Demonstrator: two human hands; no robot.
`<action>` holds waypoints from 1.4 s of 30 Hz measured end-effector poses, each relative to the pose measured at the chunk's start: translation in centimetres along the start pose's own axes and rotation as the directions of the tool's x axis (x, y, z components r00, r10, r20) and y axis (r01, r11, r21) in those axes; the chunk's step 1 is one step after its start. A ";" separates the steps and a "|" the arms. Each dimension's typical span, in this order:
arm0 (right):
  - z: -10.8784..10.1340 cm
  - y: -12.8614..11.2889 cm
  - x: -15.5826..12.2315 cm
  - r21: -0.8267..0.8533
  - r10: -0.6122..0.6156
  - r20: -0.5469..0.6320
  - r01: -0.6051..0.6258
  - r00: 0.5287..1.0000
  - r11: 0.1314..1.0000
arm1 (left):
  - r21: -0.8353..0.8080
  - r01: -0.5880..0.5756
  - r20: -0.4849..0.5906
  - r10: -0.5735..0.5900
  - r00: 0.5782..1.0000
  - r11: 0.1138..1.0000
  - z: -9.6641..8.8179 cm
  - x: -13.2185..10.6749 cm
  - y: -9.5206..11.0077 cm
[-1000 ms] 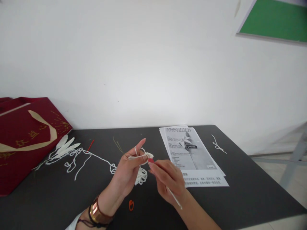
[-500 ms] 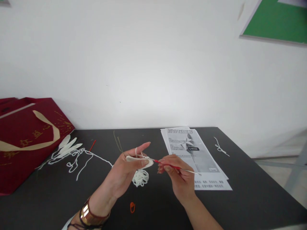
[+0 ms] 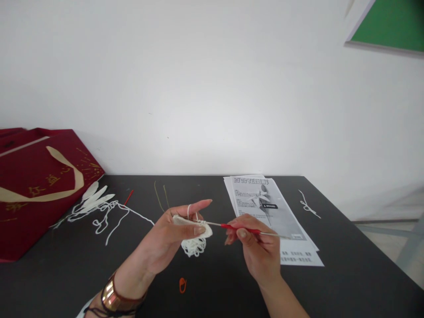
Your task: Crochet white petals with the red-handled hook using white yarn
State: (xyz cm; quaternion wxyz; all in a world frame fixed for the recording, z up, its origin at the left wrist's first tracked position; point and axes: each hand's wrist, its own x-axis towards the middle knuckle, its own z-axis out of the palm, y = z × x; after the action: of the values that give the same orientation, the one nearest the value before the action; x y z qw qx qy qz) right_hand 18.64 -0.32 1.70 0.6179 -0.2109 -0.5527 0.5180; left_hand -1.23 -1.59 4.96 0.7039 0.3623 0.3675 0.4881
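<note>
1. White knitted piece (image 3: 190,225): flat and narrow, held just above the yarn ball (image 3: 193,248) in view and partly covering its top.
2. Left hand (image 3: 174,236), up and left of the yarn ball: nearly closed, thumb pressed flat on the knitted piece, forefinger stretched to the right with a yarn loop (image 3: 188,210) around it; fingers underneath mostly hidden.
3. Right hand (image 3: 256,243), to the right of the yarn ball: fingers curled closed around the red grip of a metal hook (image 3: 240,228).
4. Hook almost level, tip end at the upper edge of the knitted piece, above the yarn ball; tail pointing away to the right. Too small to tell whether through a stitch.
5. Thin green wires (image 3: 158,196), up and left of the yarn ball, lower ends lost at the left hand.
6. Orange clip (image 3: 182,285) on the black table (image 3: 215,291), nearer than the yarn ball and slightly left.
7. Printed papers (image 3: 300,256) to the right of the yarn ball, partly hidden by the right hand; small white bow (image 3: 308,205) farther right.
8. White petals (image 3: 96,197), loose yarn (image 3: 105,211) and dark red bag (image 3: 36,176), all left of the yarn ball, bag farthest.
</note>
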 end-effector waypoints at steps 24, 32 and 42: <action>-0.9 -1.1 0.5 0.026 0.006 0.049 -0.008 0.999 1.000 | -0.002 0.096 0.121 -0.096 0.988 0.995 -0.7 -0.2 1.1; -2.1 -2.0 0.6 -0.127 -0.073 0.189 0.098 0.979 0.987 | -0.020 0.160 0.157 -0.155 0.975 0.987 -0.5 -0.1 1.3; -2.4 -3.1 0.8 -0.186 -0.045 0.239 0.091 0.970 0.978 | -0.007 0.215 0.213 -0.208 0.955 0.977 -0.8 -0.1 1.0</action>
State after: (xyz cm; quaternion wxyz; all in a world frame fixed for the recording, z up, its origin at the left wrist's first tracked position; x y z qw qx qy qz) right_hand 21.95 -0.05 3.95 0.5423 -0.1891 -0.6766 0.4609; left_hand -2.40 -1.31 5.48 0.7924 0.3598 0.3201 0.3743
